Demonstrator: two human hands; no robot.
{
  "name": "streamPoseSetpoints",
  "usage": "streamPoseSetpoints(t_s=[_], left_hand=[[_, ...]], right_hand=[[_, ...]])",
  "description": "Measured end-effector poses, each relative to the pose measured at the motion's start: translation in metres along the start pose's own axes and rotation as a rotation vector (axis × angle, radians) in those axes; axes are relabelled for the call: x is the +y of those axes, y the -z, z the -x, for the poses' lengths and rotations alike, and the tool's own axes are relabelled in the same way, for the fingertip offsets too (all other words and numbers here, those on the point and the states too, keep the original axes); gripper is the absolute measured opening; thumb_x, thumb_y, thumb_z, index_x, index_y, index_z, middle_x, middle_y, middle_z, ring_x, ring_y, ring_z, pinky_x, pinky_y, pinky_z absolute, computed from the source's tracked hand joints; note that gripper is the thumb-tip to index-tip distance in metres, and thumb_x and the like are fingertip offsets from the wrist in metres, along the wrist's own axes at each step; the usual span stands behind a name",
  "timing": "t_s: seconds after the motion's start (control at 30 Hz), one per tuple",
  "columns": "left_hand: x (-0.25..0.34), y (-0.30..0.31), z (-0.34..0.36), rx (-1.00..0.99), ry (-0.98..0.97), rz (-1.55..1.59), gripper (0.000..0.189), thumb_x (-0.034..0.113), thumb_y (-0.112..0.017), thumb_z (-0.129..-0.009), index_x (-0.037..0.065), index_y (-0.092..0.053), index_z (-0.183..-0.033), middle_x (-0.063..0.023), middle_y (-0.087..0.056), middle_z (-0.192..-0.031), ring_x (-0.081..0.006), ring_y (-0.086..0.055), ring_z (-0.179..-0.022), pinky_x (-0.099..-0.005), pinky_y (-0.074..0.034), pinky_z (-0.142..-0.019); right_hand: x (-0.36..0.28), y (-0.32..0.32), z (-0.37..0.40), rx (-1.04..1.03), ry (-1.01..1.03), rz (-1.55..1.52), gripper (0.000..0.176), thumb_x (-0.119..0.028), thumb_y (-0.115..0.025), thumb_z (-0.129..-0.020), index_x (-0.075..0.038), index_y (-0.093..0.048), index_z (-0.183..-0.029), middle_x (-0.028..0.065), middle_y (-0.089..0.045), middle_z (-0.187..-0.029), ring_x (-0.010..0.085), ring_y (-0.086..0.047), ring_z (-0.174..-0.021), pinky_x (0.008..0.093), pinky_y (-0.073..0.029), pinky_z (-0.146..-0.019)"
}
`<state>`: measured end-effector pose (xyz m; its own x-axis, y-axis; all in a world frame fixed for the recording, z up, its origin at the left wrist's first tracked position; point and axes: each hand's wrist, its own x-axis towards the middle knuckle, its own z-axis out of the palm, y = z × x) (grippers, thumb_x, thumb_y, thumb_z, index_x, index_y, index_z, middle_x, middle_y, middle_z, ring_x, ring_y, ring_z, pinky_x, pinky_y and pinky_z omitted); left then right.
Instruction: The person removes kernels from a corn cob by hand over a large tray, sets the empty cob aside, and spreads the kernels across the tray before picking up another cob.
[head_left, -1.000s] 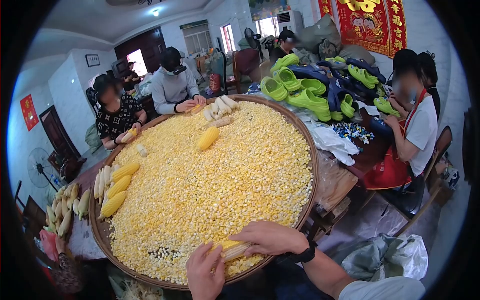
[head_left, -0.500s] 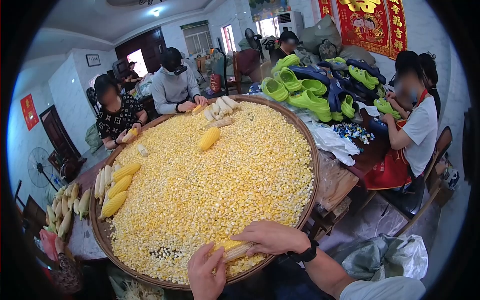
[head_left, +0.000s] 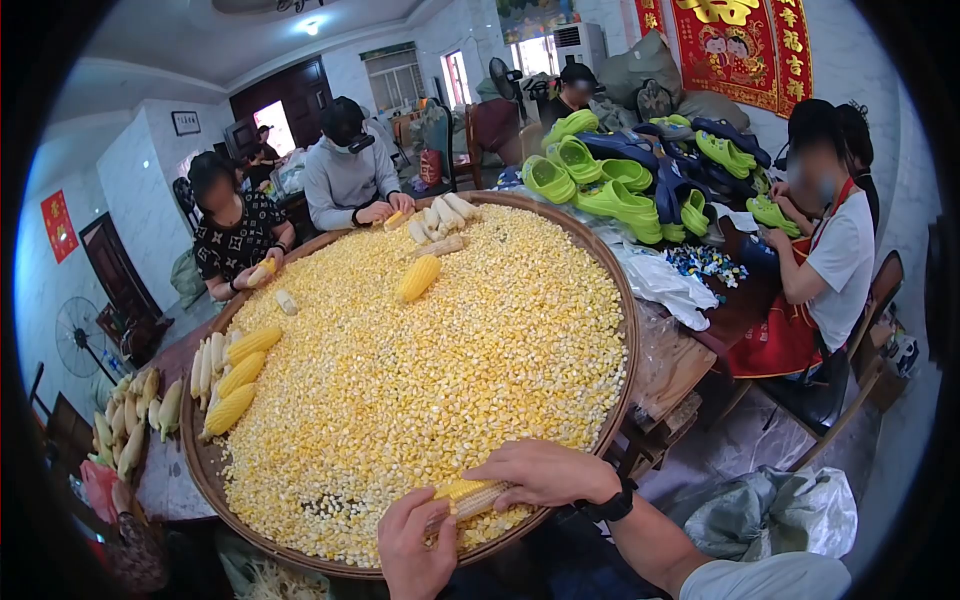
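Observation:
Over the near rim of a big round tray (head_left: 628,330), I hold a corn cob (head_left: 478,498) lengthwise between both hands. Part of it still carries yellow kernels, while a strip facing me is bare and pale. My left hand (head_left: 418,540) grips the cob's left end, thumb and fingers closed around it. My right hand (head_left: 545,473), with a dark band on the wrist, curls over the right end from above; its fingers hide that end. Loose corn kernels (head_left: 430,350) spread thickly beneath and beyond the cob.
Whole yellow cobs (head_left: 240,375) and stripped cobs (head_left: 205,362) lie at the tray's left; more bare cobs (head_left: 440,220) sit at the far side. Two people shell corn opposite. Green clogs (head_left: 625,200) are heaped on a table at right. Unhusked corn (head_left: 125,420) lies far left.
My left hand has shifted slightly to the right along the cob. My right hand stays nearly in place.

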<state>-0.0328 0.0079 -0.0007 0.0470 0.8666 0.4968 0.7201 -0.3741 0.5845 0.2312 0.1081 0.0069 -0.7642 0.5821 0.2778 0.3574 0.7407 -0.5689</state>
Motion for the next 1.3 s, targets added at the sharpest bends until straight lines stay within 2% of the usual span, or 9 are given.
streamPoseSetpoints(t_s=[0.13, 0.23, 0.33, 0.63, 0.73, 1.03, 1.23, 1.3], left_hand=[[0.016, 0.008, -0.006, 0.011, -0.05, -0.018, 0.021, 0.004, -0.083, -0.094, 0.001, -0.082, -0.114, -0.0215, -0.077, -0.133, -0.0413, -0.074, -0.12, -0.0466, -0.059, -0.106], [0.013, 0.008, -0.005, -0.001, -0.045, -0.036, 0.023, 0.006, -0.085, -0.093, 0.001, -0.08, -0.114, -0.0205, -0.078, -0.132, -0.0409, -0.074, -0.121, -0.0472, -0.059, -0.106], [0.003, 0.001, -0.002, -0.005, 0.008, -0.029, 0.027, 0.009, -0.092, -0.086, 0.008, -0.082, -0.11, -0.0157, -0.079, -0.131, -0.0372, -0.074, -0.124, -0.0479, -0.055, -0.109], [-0.004, 0.001, 0.001, -0.022, -0.042, -0.06, 0.029, 0.01, -0.094, -0.083, 0.009, -0.081, -0.108, -0.0154, -0.08, -0.132, -0.0368, -0.074, -0.124, -0.048, -0.056, -0.107], [0.001, 0.0, 0.0, -0.011, 0.018, -0.027, 0.028, 0.01, -0.095, -0.082, 0.009, -0.082, -0.107, -0.015, -0.079, -0.132, -0.0373, -0.073, -0.125, -0.048, -0.056, -0.108], [0.002, 0.001, 0.001, -0.007, -0.016, -0.049, 0.037, 0.008, -0.094, -0.085, 0.008, -0.087, -0.121, -0.0154, -0.079, -0.133, -0.0359, -0.073, -0.127, -0.0462, -0.057, -0.109], [-0.007, 0.0, 0.004, -0.015, -0.033, -0.019, 0.035, 0.008, -0.094, -0.086, 0.009, -0.087, -0.12, -0.0157, -0.077, -0.137, -0.0362, -0.072, -0.128, -0.0465, -0.057, -0.11], [-0.003, 0.002, 0.003, -0.007, -0.068, -0.004, 0.029, 0.008, -0.089, -0.09, 0.004, -0.082, -0.119, -0.0185, -0.078, -0.134, -0.0398, -0.073, -0.125, -0.0474, -0.058, -0.108]], right_hand=[[-0.001, 0.001, 0.0, -0.005, -0.002, -0.002, 0.062, -0.027, -0.084, -0.098, -0.008, -0.066, -0.154, 0.0182, -0.073, -0.117, 0.0434, -0.07, -0.113, 0.0533, -0.054, -0.097], [-0.001, 0.001, 0.0, -0.003, 0.001, 0.003, 0.062, -0.027, -0.084, -0.098, -0.008, -0.066, -0.154, 0.0183, -0.074, -0.116, 0.0435, -0.07, -0.113, 0.0535, -0.054, -0.097], [-0.002, 0.002, 0.0, -0.008, -0.004, -0.001, 0.061, -0.027, -0.083, -0.098, -0.008, -0.066, -0.154, 0.0184, -0.073, -0.117, 0.0436, -0.07, -0.113, 0.0536, -0.054, -0.097], [-0.001, 0.001, 0.001, -0.006, -0.001, 0.001, 0.062, -0.025, -0.083, -0.099, -0.008, -0.065, -0.155, 0.0183, -0.072, -0.115, 0.0435, -0.069, -0.113, 0.0539, -0.054, -0.096], [-0.001, 0.002, 0.0, -0.012, -0.006, -0.007, 0.061, -0.025, -0.083, -0.099, -0.008, -0.065, -0.155, 0.018, -0.072, -0.116, 0.0435, -0.069, -0.113, 0.0537, -0.054, -0.096], [-0.001, 0.001, 0.001, -0.003, 0.001, 0.006, 0.062, -0.026, -0.083, -0.098, -0.008, -0.065, -0.155, 0.0176, -0.072, -0.115, 0.043, -0.069, -0.112, 0.0533, -0.054, -0.096], [0.002, -0.002, 0.002, 0.023, 0.022, -0.012, 0.063, -0.027, -0.084, -0.098, -0.008, -0.065, -0.155, 0.0176, -0.072, -0.114, 0.043, -0.069, -0.112, 0.0529, -0.054, -0.096], [0.002, -0.002, 0.002, 0.023, 0.019, -0.011, 0.062, -0.027, -0.083, -0.098, -0.007, -0.065, -0.155, 0.0177, -0.073, -0.115, 0.043, -0.069, -0.112, 0.0529, -0.054, -0.096]])
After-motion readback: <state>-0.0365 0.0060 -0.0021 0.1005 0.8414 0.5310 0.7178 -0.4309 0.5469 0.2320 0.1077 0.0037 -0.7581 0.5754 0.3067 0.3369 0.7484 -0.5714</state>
